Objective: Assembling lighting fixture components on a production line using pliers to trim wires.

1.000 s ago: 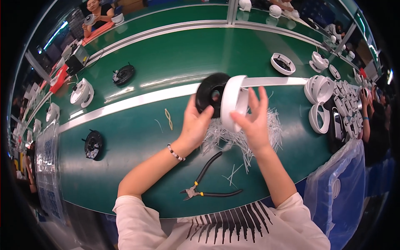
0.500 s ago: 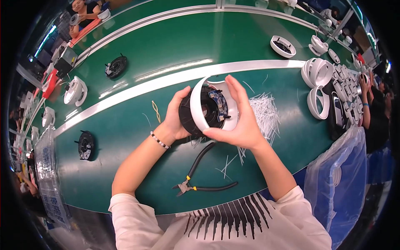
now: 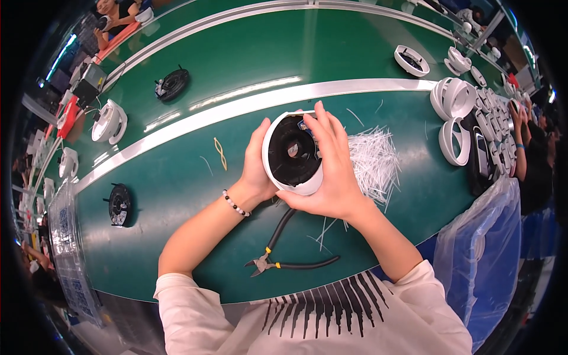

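Between my two hands is a white round housing (image 3: 307, 188), tilted so that its opening faces up at me. A black disc-shaped part (image 3: 284, 167) sits inside its rim, with a hole in the middle; a bit of blue circuit board shows by my right fingers. My left hand (image 3: 255, 168) is closed round the housing's left side, fingers mostly hidden behind it. My right hand (image 3: 334, 177) grips the right side, thumb at the lower rim and fingers over the upper edge. Just below lie diagonal cutters (image 3: 267, 262) with black handles, jaws apart.
White cut strips (image 3: 376, 168) lie heaped right of my hands. A twisted yellow tie (image 3: 220, 155) and black round parts (image 3: 120, 205) lie leftward. White rings (image 3: 454, 142) crowd the right side by a plastic-covered blue bin (image 3: 479, 248). A metal rail (image 3: 236, 102) crosses behind; co-workers sit beyond.
The black disc, earlier partly outside the white housing on its left, now sits within its rim. My left hand has shifted slightly right, and the housing has turned to face me.
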Tool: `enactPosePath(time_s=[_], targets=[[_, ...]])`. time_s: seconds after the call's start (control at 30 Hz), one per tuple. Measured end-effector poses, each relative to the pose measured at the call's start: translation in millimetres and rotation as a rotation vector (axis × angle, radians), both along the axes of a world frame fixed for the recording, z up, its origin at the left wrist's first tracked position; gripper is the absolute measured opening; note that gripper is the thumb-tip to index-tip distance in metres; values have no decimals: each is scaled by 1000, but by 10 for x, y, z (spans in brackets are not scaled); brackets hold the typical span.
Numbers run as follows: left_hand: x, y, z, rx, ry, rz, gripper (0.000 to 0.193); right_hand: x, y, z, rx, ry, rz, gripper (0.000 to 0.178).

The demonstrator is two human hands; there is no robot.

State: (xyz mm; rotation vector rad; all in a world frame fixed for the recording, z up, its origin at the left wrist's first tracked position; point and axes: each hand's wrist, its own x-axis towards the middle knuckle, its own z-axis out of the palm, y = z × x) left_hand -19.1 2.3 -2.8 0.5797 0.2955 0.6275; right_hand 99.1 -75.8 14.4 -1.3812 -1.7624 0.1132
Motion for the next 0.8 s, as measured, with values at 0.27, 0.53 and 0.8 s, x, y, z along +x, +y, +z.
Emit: enactPosePath(time_s=[0.27, 0.53, 0.8], targets=[[-64, 48, 17, -51, 2, -159, 86, 98, 6, 79, -101, -31, 96, 111], [-38, 1, 13, -48, -41, -27, 50, 88, 100, -45, -18, -11, 44, 112], [330, 229, 222, -1, 100, 139, 52, 625, 161, -152, 180, 57, -22, 110]])
